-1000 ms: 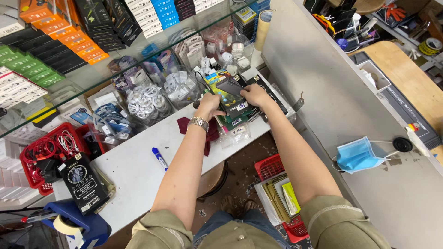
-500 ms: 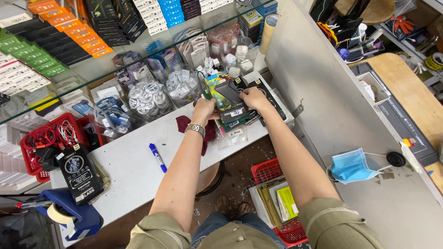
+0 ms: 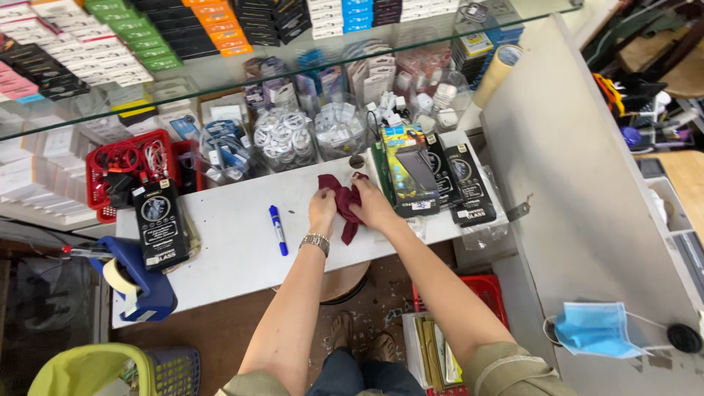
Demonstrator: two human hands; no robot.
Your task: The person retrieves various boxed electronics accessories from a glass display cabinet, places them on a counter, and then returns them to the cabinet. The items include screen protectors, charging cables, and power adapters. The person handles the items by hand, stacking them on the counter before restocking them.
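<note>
Both my hands grip a dark red cloth over the white counter. My left hand, with a metal wristwatch, pinches the cloth's left side. My right hand holds its right side, fingers curled into it. Just right of my right hand lies a stack of flat packaged boxes, green and black, with a dark phone-like slab resting on top. A blue marker pen lies on the counter left of my left hand.
A red basket of cables and clear tubs of coiled cables line the counter's back under a glass shelf. A black box and blue tape dispenser sit at the left. A blue face mask hangs at the right.
My hands left the boxes and slab at the right and came down to the red cloth, now gripping it. The view shifted left.
</note>
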